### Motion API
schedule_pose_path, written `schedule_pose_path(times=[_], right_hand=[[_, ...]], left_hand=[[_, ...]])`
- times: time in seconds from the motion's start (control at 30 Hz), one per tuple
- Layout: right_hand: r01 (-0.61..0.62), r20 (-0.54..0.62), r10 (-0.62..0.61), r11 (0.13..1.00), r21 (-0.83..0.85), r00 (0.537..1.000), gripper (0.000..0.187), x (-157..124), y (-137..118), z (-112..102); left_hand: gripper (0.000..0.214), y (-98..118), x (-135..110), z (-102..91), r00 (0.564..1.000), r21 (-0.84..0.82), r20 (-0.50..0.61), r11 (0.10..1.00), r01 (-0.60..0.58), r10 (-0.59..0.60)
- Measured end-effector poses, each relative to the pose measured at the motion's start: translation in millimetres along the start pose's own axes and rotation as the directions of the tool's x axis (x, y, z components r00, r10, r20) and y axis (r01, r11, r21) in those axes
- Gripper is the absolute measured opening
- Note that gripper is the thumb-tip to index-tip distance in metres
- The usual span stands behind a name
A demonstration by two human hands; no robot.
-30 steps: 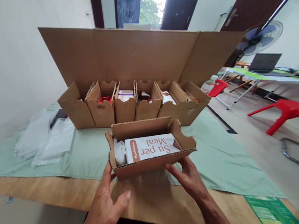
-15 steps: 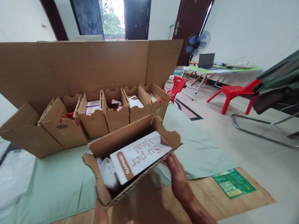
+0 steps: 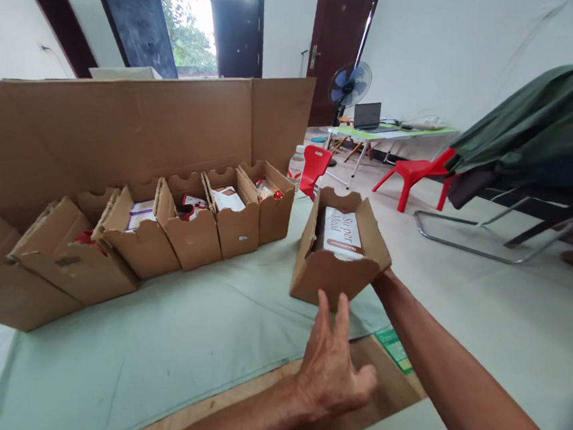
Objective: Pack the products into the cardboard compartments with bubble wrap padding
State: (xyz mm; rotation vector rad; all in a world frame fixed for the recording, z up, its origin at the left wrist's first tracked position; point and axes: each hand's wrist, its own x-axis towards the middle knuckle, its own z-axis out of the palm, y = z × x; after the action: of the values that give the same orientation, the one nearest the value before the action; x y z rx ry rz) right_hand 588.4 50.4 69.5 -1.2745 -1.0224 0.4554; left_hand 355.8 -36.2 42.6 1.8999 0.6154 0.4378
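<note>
A cardboard bin (image 3: pixel 322 275) with notched ends is tilted at the right side of the cloth-covered table. Inside it lies a white carton (image 3: pixel 342 230) printed "Su-per Meal". My right hand (image 3: pixel 385 282) holds the bin from its right underside, its fingers hidden behind the cardboard. At the near end is my left hand (image 3: pixel 330 365), fingers spread, the tips at the bin's lower front; I cannot tell whether they press on it. To the left stands a row of similar cardboard bins (image 3: pixel 196 239) with packets and cartons in them.
A tall cardboard panel (image 3: pixel 148 127) rises behind the row. A pale green cloth (image 3: pixel 187 337) covers the tabletop. Past the table's right edge are a plastic bottle (image 3: pixel 296 164), red chairs (image 3: pixel 404 178), a fan (image 3: pixel 350 83) and a folding table with a laptop (image 3: pixel 368 117).
The bin has moved right and turned so one end faces me. My left hand has come off its left end with fingers spread. The view has shifted to the right.
</note>
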Motion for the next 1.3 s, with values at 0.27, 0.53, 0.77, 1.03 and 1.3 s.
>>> schedule_pose_path(times=[0.27, 0.53, 0.77, 1.03, 1.3], right_hand=[[-0.067, -0.093, 0.070, 0.997, 0.036, 0.993, 0.065, -107, 20, -50], [-0.238, 0.021, 0.260, 0.913, -0.331, 0.966, 0.075, -118, 29, -25], [-0.181, 0.047, 0.206, 0.932, -0.315, 0.977, 0.056, -42, 31, -50], [-0.209, 0.016, 0.224, 0.928, -0.307, 0.974, 0.026, 56, 53, -26], [-0.160, 0.035, 0.187, 0.909, -0.385, 0.982, 0.028, 77, 52, 0]], left_hand=[[0.084, -61, -27, -47.4, 0.976, 0.176, -0.217, 0.984, 0.033, 0.006], [0.078, -86, -6, -67.4, 0.988, 0.478, -0.141, 0.878, 0.018, 0.057], [0.056, -84, -9, -59.2, 0.993, 0.656, -0.102, 0.755, 0.021, 0.061], [0.055, -89, -10, -53.9, 0.988, 0.694, -0.128, 0.720, 0.027, 0.086], [0.055, -92, -9, -52.1, 0.988, 0.623, -0.142, 0.781, 0.042, 0.061]])
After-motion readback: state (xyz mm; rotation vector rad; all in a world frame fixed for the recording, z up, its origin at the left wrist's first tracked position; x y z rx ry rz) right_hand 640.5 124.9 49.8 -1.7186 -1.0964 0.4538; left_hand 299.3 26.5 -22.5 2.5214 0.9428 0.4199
